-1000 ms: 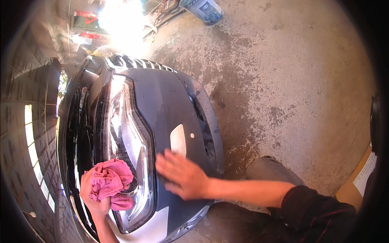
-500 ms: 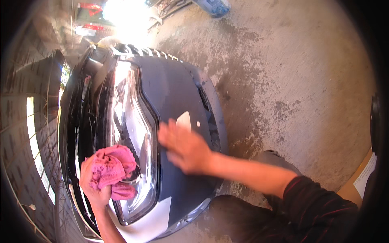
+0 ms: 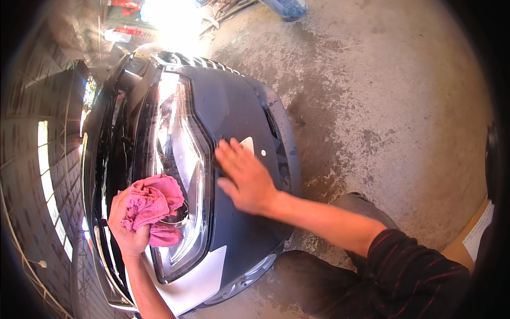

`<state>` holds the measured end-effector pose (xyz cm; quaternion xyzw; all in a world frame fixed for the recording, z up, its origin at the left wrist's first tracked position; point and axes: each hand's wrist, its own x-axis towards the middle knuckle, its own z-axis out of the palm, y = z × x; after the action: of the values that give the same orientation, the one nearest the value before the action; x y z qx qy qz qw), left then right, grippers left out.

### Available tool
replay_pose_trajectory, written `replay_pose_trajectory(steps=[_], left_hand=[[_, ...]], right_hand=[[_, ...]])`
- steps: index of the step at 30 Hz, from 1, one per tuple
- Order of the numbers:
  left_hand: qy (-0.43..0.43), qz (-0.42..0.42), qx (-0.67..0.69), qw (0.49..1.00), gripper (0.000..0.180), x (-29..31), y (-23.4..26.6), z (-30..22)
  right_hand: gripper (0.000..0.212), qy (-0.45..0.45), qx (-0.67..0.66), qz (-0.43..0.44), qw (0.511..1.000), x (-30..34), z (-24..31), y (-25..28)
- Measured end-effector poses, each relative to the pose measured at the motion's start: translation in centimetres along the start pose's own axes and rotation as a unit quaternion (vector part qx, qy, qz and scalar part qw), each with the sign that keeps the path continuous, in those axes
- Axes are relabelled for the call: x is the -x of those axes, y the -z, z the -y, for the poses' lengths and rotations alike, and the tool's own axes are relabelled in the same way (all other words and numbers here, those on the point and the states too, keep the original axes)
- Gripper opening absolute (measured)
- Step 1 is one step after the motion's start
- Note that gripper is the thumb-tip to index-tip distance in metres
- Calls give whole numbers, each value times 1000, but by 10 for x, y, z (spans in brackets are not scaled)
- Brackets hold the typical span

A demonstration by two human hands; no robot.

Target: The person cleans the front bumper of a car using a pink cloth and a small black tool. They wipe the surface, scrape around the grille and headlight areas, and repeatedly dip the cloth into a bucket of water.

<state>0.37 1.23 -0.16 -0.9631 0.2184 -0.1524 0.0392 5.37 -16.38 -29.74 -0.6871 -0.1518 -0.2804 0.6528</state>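
Note:
A crumpled pink cloth is gripped in my left hand, above the clear headlight of a car. My right hand lies flat on the dark grey bumper just right of the lamp's edge, fingers stretched and thumb apart. A thin dark patch shows along its fingertips; I cannot tell whether this is a pad under them or shadow. Beside the fingers are a pale bare patch and a small white spot on the bumper.
White bodywork borders the headlight at the near end. The grille is at the far end. Worn concrete floor stretches to the right, with a blue container far off. My bent knee is close to the bumper.
My right hand has slid slightly up along the bumper, its fingers now more spread. My left hand keeps the pink cloth. The whole view has shifted a little.

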Motion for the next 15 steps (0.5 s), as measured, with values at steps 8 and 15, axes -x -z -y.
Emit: replay_pose_trajectory(steps=[8,15], left_hand=[[10,-6,12,1000,53,5,-3,0],[-1,-10,10,1000,55,1,-2,-1]], right_hand=[[74,37,26,60,997,17,-4,13],[74,119,-5,95,988,72,25,12]])
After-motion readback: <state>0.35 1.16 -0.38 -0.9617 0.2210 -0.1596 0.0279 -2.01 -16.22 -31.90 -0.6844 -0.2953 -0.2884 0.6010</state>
